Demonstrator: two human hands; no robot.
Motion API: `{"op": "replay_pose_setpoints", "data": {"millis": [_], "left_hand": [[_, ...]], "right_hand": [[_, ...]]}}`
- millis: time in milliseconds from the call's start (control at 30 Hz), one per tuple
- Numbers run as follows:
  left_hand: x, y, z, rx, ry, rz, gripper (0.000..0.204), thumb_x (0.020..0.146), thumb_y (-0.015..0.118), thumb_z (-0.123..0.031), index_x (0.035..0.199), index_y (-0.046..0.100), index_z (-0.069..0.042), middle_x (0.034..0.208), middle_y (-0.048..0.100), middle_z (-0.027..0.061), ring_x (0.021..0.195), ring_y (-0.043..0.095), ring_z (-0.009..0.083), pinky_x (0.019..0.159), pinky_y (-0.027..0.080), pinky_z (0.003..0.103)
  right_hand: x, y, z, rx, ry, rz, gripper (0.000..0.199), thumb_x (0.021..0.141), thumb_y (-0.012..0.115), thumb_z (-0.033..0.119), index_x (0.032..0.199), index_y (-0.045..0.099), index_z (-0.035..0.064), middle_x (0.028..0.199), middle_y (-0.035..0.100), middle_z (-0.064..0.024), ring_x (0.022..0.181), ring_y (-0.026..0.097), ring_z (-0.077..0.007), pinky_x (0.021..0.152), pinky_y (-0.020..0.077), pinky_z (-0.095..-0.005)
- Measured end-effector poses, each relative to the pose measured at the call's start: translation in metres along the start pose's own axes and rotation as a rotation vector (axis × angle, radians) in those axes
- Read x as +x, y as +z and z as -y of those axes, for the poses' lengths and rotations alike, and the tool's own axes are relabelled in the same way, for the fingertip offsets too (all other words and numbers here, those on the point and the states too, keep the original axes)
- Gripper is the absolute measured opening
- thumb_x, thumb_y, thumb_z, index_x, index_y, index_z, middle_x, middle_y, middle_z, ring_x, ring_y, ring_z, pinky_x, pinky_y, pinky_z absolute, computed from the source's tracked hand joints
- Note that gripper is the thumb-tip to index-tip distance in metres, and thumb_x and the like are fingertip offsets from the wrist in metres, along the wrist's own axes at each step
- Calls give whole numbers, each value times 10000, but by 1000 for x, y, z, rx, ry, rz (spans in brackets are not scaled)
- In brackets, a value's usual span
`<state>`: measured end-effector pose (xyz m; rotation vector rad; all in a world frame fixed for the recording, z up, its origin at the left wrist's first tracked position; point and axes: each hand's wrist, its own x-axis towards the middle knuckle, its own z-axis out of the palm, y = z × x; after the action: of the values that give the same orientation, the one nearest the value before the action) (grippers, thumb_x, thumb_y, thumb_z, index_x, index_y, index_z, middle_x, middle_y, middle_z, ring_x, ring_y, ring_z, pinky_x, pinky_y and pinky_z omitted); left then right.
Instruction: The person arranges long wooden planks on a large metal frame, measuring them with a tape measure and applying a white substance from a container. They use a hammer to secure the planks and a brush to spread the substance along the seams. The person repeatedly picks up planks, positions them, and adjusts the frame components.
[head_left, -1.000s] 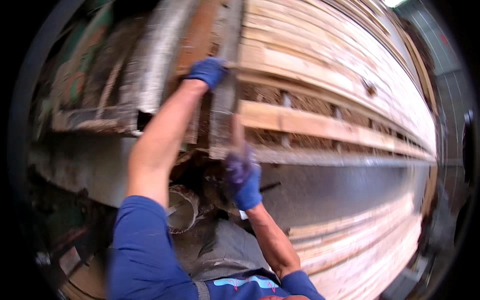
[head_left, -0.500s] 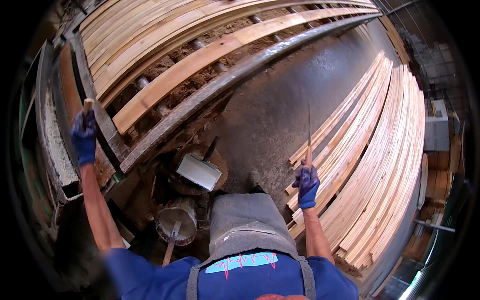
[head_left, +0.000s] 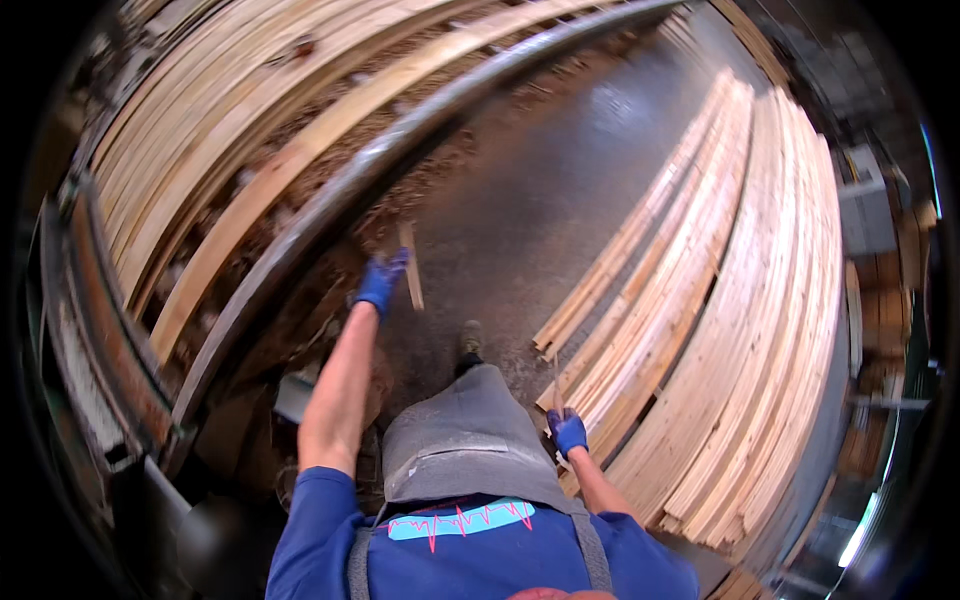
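Observation:
My left hand, in a blue and purple glove, reaches forward over the floor with its fingers stretched. Just off its fingertips is a short wooden strip; whether it hangs in the air or lies on the floor I cannot tell. My right hand, gloved the same way, is closed around the wooden handle of a thin tool that points away from me. Its slim far end is hard to make out. Beside that hand lie stacked long planks.
On the left, long boards lie over a bed of wood shavings, bordered by a metal rail. A rusty metal frame stands at far left. A white box-like thing is partly hidden by my left arm. Dark floor runs between boards and planks.
My left hand has swung right from the metal frame, and the short wooden strip has left its grip. My right hand has come lower and left, still holding the thin tool. The view has shifted.

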<state>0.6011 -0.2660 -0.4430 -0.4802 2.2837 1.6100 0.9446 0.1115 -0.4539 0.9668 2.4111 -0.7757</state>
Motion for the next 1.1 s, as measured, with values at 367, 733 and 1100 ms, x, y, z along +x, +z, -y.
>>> {"op": "replay_pose_setpoints", "data": {"millis": [367, 733, 1100], "left_hand": [[-78, -36, -41, 220, 221, 307, 224, 922, 571, -196, 1069, 652, -47, 915, 662, 72, 827, 611, 173, 809, 506, 319], [52, -227, -162, 835, 372, -806, 445, 822, 678, -324, 1172, 611, -59, 1142, 630, 192, 1013, 611, 355, 872, 481, 419], [187, -282, -165, 1189, 189, -575, 542, 645, 797, -320, 1103, 615, -94, 945, 614, 148, 898, 600, 343, 789, 455, 455]], "right_hand": [[59, -124, -105, -819, 150, 582, 756, 829, 592, 267, 1465, 232, 73, 1270, 576, -175, 1122, 579, -388, 923, 478, -489], [299, -151, 342, -10, -675, 245, 354, 875, 630, 236, 1110, 626, -28, 1095, 657, -212, 1012, 641, -317, 890, 493, -351], [313, -203, 666, -45, -1405, -10, 333, 832, 614, 249, 1106, 641, 62, 1041, 657, -193, 941, 636, -347, 829, 509, -412]]}}
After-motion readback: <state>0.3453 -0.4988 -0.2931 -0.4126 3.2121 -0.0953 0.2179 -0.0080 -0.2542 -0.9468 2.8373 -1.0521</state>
